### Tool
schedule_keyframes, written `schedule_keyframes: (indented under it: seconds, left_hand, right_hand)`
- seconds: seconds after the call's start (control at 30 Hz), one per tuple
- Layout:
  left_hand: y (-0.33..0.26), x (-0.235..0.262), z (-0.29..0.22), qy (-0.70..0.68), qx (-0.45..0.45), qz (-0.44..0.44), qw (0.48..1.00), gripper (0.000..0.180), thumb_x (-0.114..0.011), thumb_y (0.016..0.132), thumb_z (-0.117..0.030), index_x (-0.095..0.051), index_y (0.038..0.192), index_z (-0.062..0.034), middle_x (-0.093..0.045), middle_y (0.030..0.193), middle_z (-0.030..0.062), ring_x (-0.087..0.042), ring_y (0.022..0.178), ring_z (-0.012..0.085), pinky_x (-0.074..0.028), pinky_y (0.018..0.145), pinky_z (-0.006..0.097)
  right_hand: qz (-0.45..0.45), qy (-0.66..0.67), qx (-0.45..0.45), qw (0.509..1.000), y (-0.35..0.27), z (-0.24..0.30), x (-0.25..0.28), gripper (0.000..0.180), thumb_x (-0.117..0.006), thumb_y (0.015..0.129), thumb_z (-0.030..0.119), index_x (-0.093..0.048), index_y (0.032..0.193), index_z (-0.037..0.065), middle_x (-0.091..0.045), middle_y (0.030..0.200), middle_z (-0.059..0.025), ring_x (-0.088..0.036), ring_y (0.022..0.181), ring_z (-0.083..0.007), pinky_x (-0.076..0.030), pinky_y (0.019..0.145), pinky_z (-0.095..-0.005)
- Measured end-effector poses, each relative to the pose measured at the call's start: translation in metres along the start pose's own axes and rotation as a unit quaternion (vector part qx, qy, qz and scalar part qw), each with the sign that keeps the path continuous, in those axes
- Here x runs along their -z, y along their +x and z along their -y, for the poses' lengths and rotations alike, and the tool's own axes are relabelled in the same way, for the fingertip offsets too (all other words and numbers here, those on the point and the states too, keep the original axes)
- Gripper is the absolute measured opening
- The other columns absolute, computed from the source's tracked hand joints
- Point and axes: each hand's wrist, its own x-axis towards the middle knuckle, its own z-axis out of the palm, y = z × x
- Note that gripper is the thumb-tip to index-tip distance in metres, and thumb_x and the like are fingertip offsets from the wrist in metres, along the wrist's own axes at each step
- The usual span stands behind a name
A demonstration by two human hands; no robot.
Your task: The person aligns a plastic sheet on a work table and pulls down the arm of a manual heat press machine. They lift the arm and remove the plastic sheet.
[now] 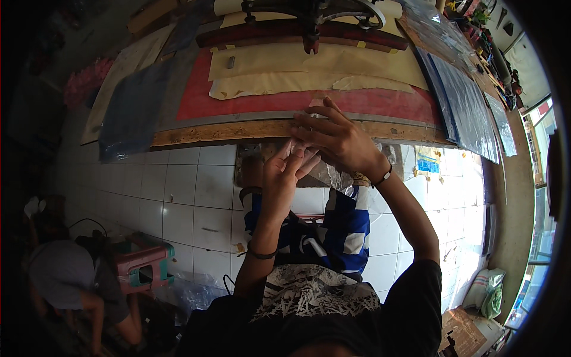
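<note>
Just in front of the table's near edge, my two hands meet over a thin piece of clear plastic film (333, 175). My left hand (282, 178) is palm up, its fingers closed around the film from below. From the right, my right hand (348, 141) reaches over with bent fingers, pinching the film near the wooden edge (226, 132). Part of the film shows between the fingers and part hangs down above my lap. Its exact shape is hard to make out, and some fingertips are hidden.
On the table lie a red sheet (193, 95), tan paper (273, 65) and a small metal piece (231, 62). A dark red machine bar (262, 37) spans the back. Clear plastic sheets (461, 98) lie right. A person (65, 273) crouches lower left beside a stool (143, 262).
</note>
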Motion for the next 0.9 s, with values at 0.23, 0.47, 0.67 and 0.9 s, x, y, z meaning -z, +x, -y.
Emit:
schedule_keyframes:
  seconds: [0.23,0.47,0.67,0.9]
  left_hand:
    - [-0.0016,-0.0023,-0.0027,-0.004,0.01,0.003,1.0,0.058,-0.05,0.102,-0.015,-0.026,0.146,0.0132,-0.047,0.141,0.0252,-0.051,0.13,0.0333,-0.043,0.111,0.043]
    - [-0.0017,-0.0004,-0.0009,-0.018,0.012,0.004,1.0,0.059,-0.051,0.101,-0.015,-0.026,0.147,0.0137,-0.047,0.14,0.0261,-0.05,0.13,0.0342,-0.042,0.112,0.043]
    - [-0.001,0.0,-0.0007,-0.014,0.012,0.01,1.0,0.059,-0.051,0.102,-0.015,-0.026,0.146,0.0136,-0.047,0.14,0.0259,-0.051,0.13,0.0341,-0.043,0.111,0.043]
    - [-0.0007,0.0014,-0.0012,-0.006,0.006,0.012,1.0,0.059,-0.052,0.102,-0.016,-0.026,0.146,0.0142,-0.048,0.14,0.0258,-0.052,0.129,0.0338,-0.043,0.111,0.043]
  right_hand:
    - [-0.006,0.001,-0.004,1.0,-0.001,0.0022,0.0022,0.055,-0.077,0.069,0.013,-0.067,0.123,0.016,-0.061,0.133,-0.0034,-0.056,0.124,-0.0287,-0.036,0.116,-0.0526]
    - [-0.019,0.008,-0.001,1.0,-0.0021,0.0018,0.0022,0.051,-0.076,0.071,0.014,-0.067,0.122,0.017,-0.062,0.132,-0.0029,-0.056,0.123,-0.0281,-0.039,0.114,-0.0518]
    - [-0.023,0.012,0.0,1.0,-0.0064,-0.0023,-0.0032,0.066,-0.078,0.06,0.008,-0.066,0.123,0.021,-0.06,0.132,0.0002,-0.055,0.124,-0.025,-0.038,0.115,-0.051]
    - [-0.04,0.023,0.001,0.999,-0.0048,-0.002,-0.0031,0.057,-0.079,0.061,0.009,-0.068,0.116,0.019,-0.062,0.127,-0.001,-0.057,0.119,-0.0255,-0.042,0.112,-0.0499]
